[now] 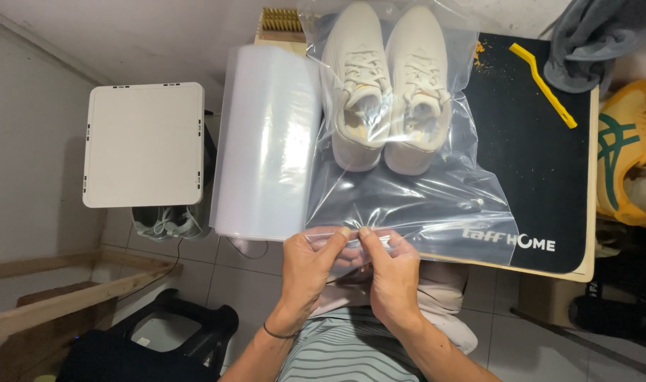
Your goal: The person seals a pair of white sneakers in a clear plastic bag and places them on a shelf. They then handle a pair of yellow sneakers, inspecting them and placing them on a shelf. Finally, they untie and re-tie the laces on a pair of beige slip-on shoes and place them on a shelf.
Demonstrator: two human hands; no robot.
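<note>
while both hands' [305,272] [393,272] grips pinch the clear bag [408,191] of white shoes [386,85], it lies on a black mat [542,170] above tiled floor [216,276].

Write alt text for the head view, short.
Two hands, left hand and right hand, pinch the near edge of a clear plastic bag holding a pair of white sneakers on a black mat. A roll of clear plastic lies left of it, a yellow brush at the far right.

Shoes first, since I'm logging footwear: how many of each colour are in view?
White shoes in the clear bag that the left hand and right hand pinch: 2
Yellow shoe with green stripes: 1
Grey-green shoes under the table: 2
Total: 5
</note>
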